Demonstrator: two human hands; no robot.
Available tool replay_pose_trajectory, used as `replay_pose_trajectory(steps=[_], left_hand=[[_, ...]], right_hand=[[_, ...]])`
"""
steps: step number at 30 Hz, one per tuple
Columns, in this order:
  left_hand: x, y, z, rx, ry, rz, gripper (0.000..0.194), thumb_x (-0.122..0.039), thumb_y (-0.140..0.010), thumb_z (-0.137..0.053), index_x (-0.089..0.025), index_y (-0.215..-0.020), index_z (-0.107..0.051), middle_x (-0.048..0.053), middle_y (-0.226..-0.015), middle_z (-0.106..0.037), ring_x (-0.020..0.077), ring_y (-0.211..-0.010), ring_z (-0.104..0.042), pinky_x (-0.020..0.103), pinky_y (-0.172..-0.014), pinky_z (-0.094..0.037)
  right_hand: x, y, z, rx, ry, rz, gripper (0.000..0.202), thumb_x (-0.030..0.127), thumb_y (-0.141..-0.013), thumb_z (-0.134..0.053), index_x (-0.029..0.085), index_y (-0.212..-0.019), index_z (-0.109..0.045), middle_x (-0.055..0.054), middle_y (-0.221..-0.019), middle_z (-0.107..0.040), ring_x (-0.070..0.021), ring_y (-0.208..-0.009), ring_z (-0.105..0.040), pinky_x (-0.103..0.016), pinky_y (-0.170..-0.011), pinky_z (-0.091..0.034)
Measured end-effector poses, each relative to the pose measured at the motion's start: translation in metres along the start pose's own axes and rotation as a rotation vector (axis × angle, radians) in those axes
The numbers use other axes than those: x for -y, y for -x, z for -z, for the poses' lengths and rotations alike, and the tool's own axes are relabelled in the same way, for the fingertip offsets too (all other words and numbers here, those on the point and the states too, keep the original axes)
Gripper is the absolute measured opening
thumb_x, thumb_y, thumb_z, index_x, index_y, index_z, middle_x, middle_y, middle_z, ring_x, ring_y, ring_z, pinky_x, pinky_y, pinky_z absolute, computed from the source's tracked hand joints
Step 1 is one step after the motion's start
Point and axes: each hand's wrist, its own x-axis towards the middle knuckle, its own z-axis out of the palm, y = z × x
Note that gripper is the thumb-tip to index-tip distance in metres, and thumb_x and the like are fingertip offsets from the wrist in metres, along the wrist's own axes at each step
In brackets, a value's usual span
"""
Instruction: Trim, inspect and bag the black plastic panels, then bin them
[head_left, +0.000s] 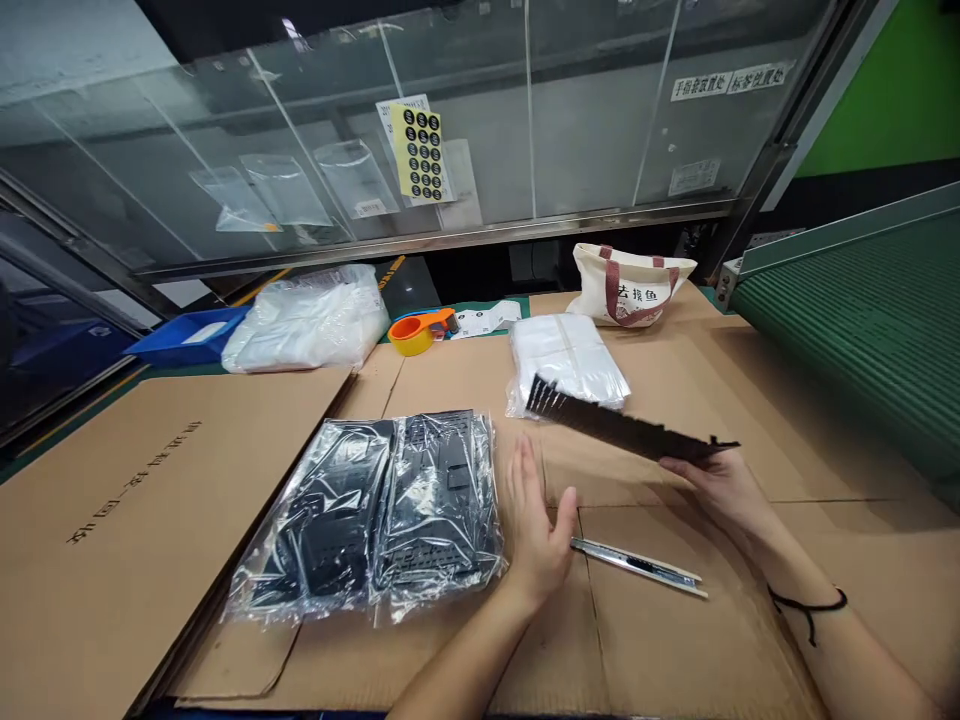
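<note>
A black slotted panel is tilted above the cardboard, its right end gripped between the thumb and fingers of my right hand. My left hand has its fingers and thumb spread and holds nothing; it is beside the right edge of the bagged black parts. Two clear plastic bags with black parts inside, one on the left and one on the right, lie side by side. A thin metal rail rests on the cardboard just right of my left hand.
Behind the panel lies a stack of clear bags, near a cloth bag. An orange tape dispenser, a plastic-wrapped bundle and a blue tray stand farther left. A green ribbed conveyor is at right.
</note>
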Motion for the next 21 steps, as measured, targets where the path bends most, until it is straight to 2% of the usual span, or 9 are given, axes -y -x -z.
replay_pose_trajectory(steps=[3, 6, 8, 10, 13, 15, 17, 19, 21], left_hand=[[0.001, 0.001, -0.002, 0.083, -0.058, -0.07, 0.07, -0.029, -0.093, -0.051, -0.027, -0.154, -0.016, 0.012, -0.159, -0.024, 0.0278, -0.147, -0.021, 0.051, -0.117, -0.025], [-0.005, -0.004, 0.002, 0.178, -0.161, -0.344, 0.057, -0.02, -0.093, -0.048, -0.021, -0.148, -0.033, 0.017, -0.141, -0.051, 0.0272, -0.131, -0.049, 0.044, -0.104, -0.046], [-0.018, -0.008, 0.008, 0.276, -0.225, -0.599, 0.048, -0.014, -0.091, -0.045, -0.018, -0.139, -0.046, 0.016, -0.118, -0.068, 0.0253, -0.109, -0.065, 0.039, -0.088, -0.055], [-0.039, -0.01, 0.018, 0.354, -0.261, -0.791, 0.043, -0.011, -0.089, -0.044, -0.016, -0.13, -0.054, 0.013, -0.1, -0.074, 0.0227, -0.089, -0.071, 0.035, -0.075, -0.058], [-0.078, -0.015, 0.039, 0.407, -0.209, -0.922, 0.041, -0.01, -0.087, -0.049, -0.014, -0.127, -0.056, 0.008, -0.089, -0.075, 0.0184, -0.072, -0.07, 0.031, -0.066, -0.057], [-0.101, -0.027, 0.051, 0.387, -0.221, -0.928, 0.04, -0.011, -0.088, -0.049, -0.02, -0.126, -0.057, 0.006, -0.089, -0.075, 0.0172, -0.07, -0.069, 0.029, -0.062, -0.055], [-0.115, -0.049, 0.056, 0.365, -0.334, -0.845, 0.036, -0.015, -0.091, -0.045, -0.026, -0.121, -0.062, 0.005, -0.083, -0.074, 0.0178, -0.071, -0.069, 0.029, -0.06, -0.052], [-0.115, -0.078, 0.051, 0.386, -0.527, -0.698, 0.032, -0.021, -0.095, -0.039, -0.026, -0.111, -0.066, 0.005, -0.08, -0.071, 0.0192, -0.076, -0.068, 0.032, -0.067, -0.052], [-0.1, -0.109, 0.038, 0.472, -0.757, -0.563, 0.033, -0.022, -0.098, -0.033, -0.022, -0.103, -0.067, 0.008, -0.087, -0.07, 0.0207, -0.084, -0.066, 0.034, -0.073, -0.051]], right_hand=[[-0.003, -0.003, 0.006, -0.254, -0.01, 0.024, 0.038, 0.049, -0.058, -0.079, 0.019, -0.081, -0.073, -0.007, -0.084, -0.073, -0.0279, -0.085, -0.067, -0.044, -0.083, -0.054], [-0.016, 0.0, 0.008, -0.511, -0.006, 0.011, 0.034, 0.049, -0.057, -0.079, 0.02, -0.064, -0.064, -0.003, -0.064, -0.063, -0.0265, -0.078, -0.064, -0.043, -0.082, -0.052], [-0.026, 0.002, 0.008, -0.568, -0.019, -0.045, 0.044, 0.052, -0.058, -0.079, 0.023, -0.048, -0.047, 0.002, -0.048, -0.046, -0.0217, -0.061, -0.057, -0.038, -0.067, -0.052], [-0.035, 0.002, 0.008, -0.555, -0.053, -0.083, 0.053, 0.057, -0.06, -0.076, 0.024, -0.045, -0.038, 0.004, -0.044, -0.037, -0.0164, -0.05, -0.048, -0.033, -0.053, -0.046], [-0.041, 0.001, 0.006, -0.528, -0.098, -0.075, 0.05, 0.063, -0.065, -0.071, 0.023, -0.051, -0.045, 0.004, -0.047, -0.042, -0.0142, -0.048, -0.046, -0.03, -0.048, -0.044], [-0.04, 0.001, 0.005, -0.509, -0.122, -0.078, 0.047, 0.064, -0.067, -0.07, 0.022, -0.056, -0.051, 0.003, -0.049, -0.047, -0.015, -0.05, -0.05, -0.03, -0.051, -0.046], [-0.038, 0.002, 0.004, -0.489, -0.146, -0.085, 0.045, 0.063, -0.067, -0.07, 0.02, -0.063, -0.058, 0.001, -0.055, -0.055, -0.017, -0.056, -0.055, -0.031, -0.055, -0.049], [-0.036, 0.003, 0.003, -0.475, -0.168, -0.092, 0.045, 0.061, -0.067, -0.071, 0.018, -0.073, -0.065, -0.003, -0.065, -0.064, -0.0197, -0.065, -0.061, -0.033, -0.062, -0.051], [-0.033, 0.003, 0.002, -0.465, -0.183, -0.102, 0.047, 0.06, -0.065, -0.073, 0.016, -0.082, -0.068, -0.006, -0.076, -0.07, -0.022, -0.073, -0.064, -0.036, -0.068, -0.053]])
